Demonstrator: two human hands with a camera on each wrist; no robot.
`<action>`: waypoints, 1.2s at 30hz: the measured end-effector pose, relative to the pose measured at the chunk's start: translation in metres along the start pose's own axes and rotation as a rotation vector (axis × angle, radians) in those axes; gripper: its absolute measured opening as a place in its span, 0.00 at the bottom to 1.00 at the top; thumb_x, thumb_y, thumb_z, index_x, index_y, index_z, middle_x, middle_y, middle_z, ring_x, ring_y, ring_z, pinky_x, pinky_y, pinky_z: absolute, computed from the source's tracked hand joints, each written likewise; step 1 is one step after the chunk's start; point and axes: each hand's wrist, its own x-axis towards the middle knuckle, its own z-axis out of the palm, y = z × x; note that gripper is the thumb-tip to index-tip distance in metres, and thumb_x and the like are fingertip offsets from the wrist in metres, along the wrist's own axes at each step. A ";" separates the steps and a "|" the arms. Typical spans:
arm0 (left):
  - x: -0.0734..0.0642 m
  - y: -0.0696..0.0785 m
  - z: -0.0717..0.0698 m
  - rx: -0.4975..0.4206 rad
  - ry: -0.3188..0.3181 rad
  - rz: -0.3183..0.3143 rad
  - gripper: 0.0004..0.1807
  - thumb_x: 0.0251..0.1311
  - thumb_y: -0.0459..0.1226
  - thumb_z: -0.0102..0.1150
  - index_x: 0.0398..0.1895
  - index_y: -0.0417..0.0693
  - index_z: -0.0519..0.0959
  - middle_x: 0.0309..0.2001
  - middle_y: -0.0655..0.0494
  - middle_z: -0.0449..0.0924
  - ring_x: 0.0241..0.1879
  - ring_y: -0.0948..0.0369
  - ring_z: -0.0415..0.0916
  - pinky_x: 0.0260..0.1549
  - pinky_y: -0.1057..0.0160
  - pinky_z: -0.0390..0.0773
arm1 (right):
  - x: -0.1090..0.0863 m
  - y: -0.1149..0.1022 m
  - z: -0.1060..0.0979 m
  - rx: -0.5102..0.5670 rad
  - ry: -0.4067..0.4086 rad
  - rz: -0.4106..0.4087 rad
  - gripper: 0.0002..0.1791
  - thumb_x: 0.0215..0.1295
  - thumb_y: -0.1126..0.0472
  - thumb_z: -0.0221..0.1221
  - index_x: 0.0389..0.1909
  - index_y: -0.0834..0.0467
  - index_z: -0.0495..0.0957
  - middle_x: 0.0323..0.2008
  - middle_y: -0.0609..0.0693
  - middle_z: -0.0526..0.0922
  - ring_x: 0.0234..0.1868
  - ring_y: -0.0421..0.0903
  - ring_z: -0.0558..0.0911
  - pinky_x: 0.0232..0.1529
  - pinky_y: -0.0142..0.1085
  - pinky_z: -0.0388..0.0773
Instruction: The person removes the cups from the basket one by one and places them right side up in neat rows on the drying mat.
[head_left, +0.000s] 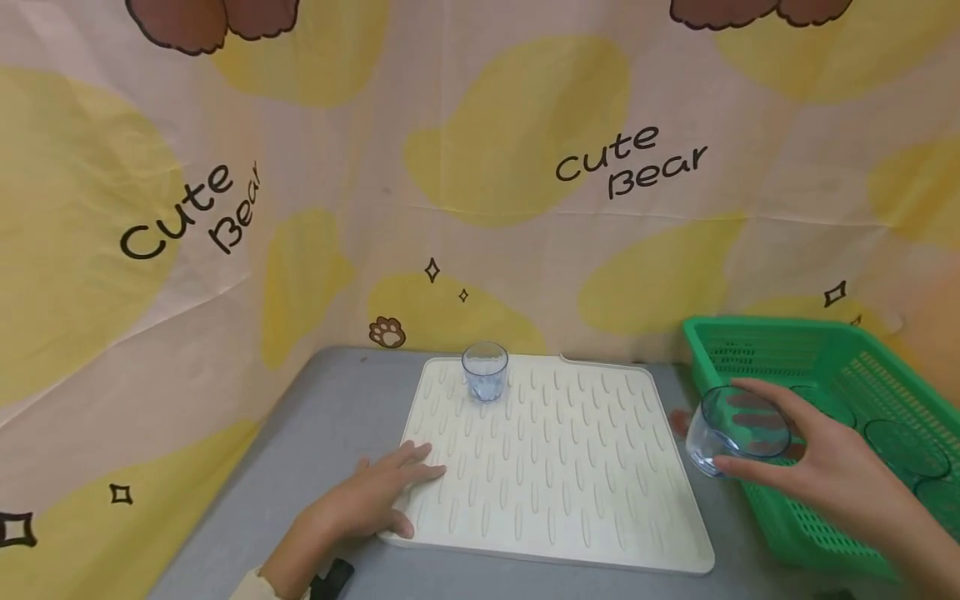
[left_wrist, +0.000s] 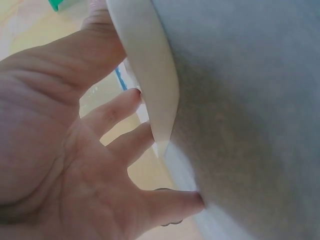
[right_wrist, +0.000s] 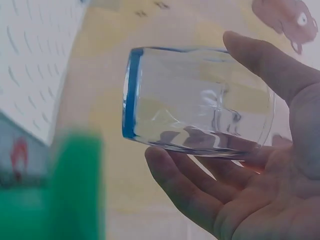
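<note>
In the head view my right hand point(head_left: 832, 467) grips a clear bluish drinking glass point(head_left: 708, 442) between thumb and fingers, over the left edge of the green basket. The right wrist view shows this glass point(right_wrist: 180, 105) from the side, with a blue band at its base and the fingers round its wall. My left hand point(head_left: 375, 492) rests with spread fingers on the near left corner of a white drying mat point(head_left: 555, 475); the left wrist view has the fingertips along the mat's edge point(left_wrist: 155, 75). Another glass point(head_left: 485, 375) stands upright near the mat's far left corner.
A green plastic basket point(head_left: 772, 329) stands at the right, with several glasses point(head_left: 903, 446) inside, partly behind my right hand. The grey table point(head_left: 315, 417) shows around the mat. Printed cloth point(head_left: 510, 142) hangs along the back and left side.
</note>
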 end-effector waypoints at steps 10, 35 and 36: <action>0.000 0.000 0.002 0.002 -0.012 0.042 0.45 0.39 0.42 0.76 0.68 0.63 0.73 0.77 0.50 0.59 0.76 0.44 0.55 0.62 0.19 0.44 | 0.018 -0.032 0.024 0.069 -0.073 -0.007 0.51 0.52 0.38 0.71 0.74 0.47 0.59 0.55 0.62 0.77 0.42 0.50 0.82 0.29 0.36 0.77; 0.000 -0.001 -0.003 0.043 -0.019 0.027 0.45 0.39 0.43 0.76 0.68 0.67 0.73 0.77 0.53 0.58 0.76 0.46 0.55 0.62 0.19 0.45 | 0.050 -0.063 0.070 0.102 -0.097 -0.036 0.50 0.48 0.39 0.73 0.70 0.53 0.64 0.54 0.59 0.81 0.48 0.53 0.81 0.39 0.38 0.80; 0.000 -0.001 -0.002 0.044 -0.020 0.025 0.45 0.39 0.43 0.76 0.68 0.67 0.73 0.77 0.53 0.58 0.76 0.47 0.55 0.62 0.20 0.45 | 0.052 -0.064 0.072 0.101 -0.098 -0.033 0.49 0.48 0.39 0.73 0.70 0.52 0.64 0.54 0.59 0.81 0.49 0.53 0.81 0.40 0.39 0.80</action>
